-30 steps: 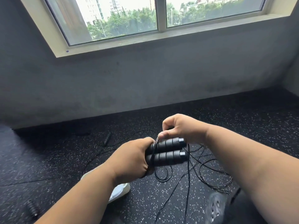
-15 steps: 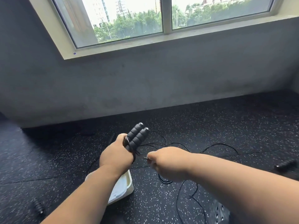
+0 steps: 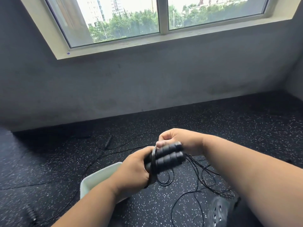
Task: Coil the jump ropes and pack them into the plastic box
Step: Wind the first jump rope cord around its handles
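My left hand grips two black foam jump rope handles held side by side, pointing right. My right hand is just behind them, pinching the thin black cord where it wraps around the handles. The rest of that cord trails in loose loops on the floor under my right forearm. The white plastic box sits on the floor below my left wrist, partly hidden by my arm.
Another jump rope handle with its cord lies on the speckled black floor further back. A third handle lies at the lower left. A dark shoe shows at the bottom right. A grey wall with a window stands ahead.
The handles have swung from pointing up and away to lying level, pointing right. My right hand has risen from below the handles to behind them, carrying the cord around them.
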Motion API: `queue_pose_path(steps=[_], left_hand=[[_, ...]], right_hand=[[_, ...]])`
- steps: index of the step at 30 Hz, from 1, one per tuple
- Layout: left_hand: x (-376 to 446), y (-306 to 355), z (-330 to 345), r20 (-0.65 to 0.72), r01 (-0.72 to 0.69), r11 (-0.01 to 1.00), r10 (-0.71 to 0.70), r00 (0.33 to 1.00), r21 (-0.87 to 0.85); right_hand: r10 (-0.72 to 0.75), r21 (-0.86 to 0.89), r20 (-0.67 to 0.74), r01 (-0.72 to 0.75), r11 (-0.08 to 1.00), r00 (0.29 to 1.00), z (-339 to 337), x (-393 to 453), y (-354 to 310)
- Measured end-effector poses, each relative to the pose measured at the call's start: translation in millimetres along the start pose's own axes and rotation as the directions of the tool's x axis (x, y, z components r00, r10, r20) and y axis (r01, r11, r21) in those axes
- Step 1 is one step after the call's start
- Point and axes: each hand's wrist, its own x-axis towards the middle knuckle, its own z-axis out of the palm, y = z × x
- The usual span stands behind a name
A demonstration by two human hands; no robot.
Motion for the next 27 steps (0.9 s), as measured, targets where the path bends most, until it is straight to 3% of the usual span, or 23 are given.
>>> queue_pose_path(steps=[3, 5, 7, 8, 10, 12, 15, 19, 22, 25, 27], left_hand=[[-1.7, -2.2, -3.3, -0.138, -0.041, 0.985, 0.018, 0.990, -0.165], [2.1, -6.1, -4.7, -0.230, -0.013, 0.973, -0.041, 0.972, -0.229], [6.2, -11.0, -8.6, -0.326, 0.043, 0.969, -0.123, 0.937, -0.243], [7.6, -13.4, -11.4, -0.366, 0.075, 0.975, -0.150, 0.918, -0.211], [9.2, -19.3, -19.6, -0.441, 0.168, 0.983, -0.181, 0.879, -0.070], [8.7, -25.2, -25.8, -0.478, 0.308, 0.933, -0.188, 0.858, 0.186], [6.9, -35.4, -23.0, -0.453, 0.408, 0.745, -0.160, 0.877, 0.528], [5.5, -36.0, -8.9, -0.263, 0.330, 0.630, -0.201, 0.944, 0.703], [3.3, -22.9, -1.6, -0.016, 0.142, 0.661, -0.193, 0.981, 0.737], [0.2, -8.2, -2.1, 0.151, 0.030, 0.804, -0.148, 0.977, 0.594], [-3.6, 2.0, -6.4, 0.184, -0.004, 0.881, -0.095, 0.978, 0.474]], right_hand=[[-0.012, -0.068, 0.024, 0.013, 0.998, 1.000, 7.4, -2.8, 5.8], [0.046, 0.057, 0.027, -0.047, 0.997, 0.999, 23.1, -2.2, 5.9], [0.102, 0.101, 0.015, -0.103, 0.990, 0.995, 38.3, 0.4, 3.7], [0.125, 0.043, 0.017, -0.126, 0.991, 0.992, 44.0, 1.4, 2.8], [0.167, -0.288, 0.030, -0.152, 0.945, 0.985, 51.3, 0.2, -2.6], [0.189, -0.594, 0.056, -0.119, 0.796, 0.980, 55.8, -3.1, -7.0], [0.091, -0.790, 0.084, 0.011, 0.613, 0.992, 59.2, -11.1, -17.2], [-0.011, -0.864, 0.126, 0.115, 0.489, 0.992, 45.8, -17.5, -31.7], [-0.066, -0.789, 0.129, 0.142, 0.598, 0.990, 28.5, -17.2, -35.5], [-0.031, -0.557, 0.071, 0.065, 0.828, 0.997, 14.8, -12.7, -28.2], [-0.033, -0.405, 0.032, 0.043, 0.913, 0.999, 10.7, -7.2, -21.2]])
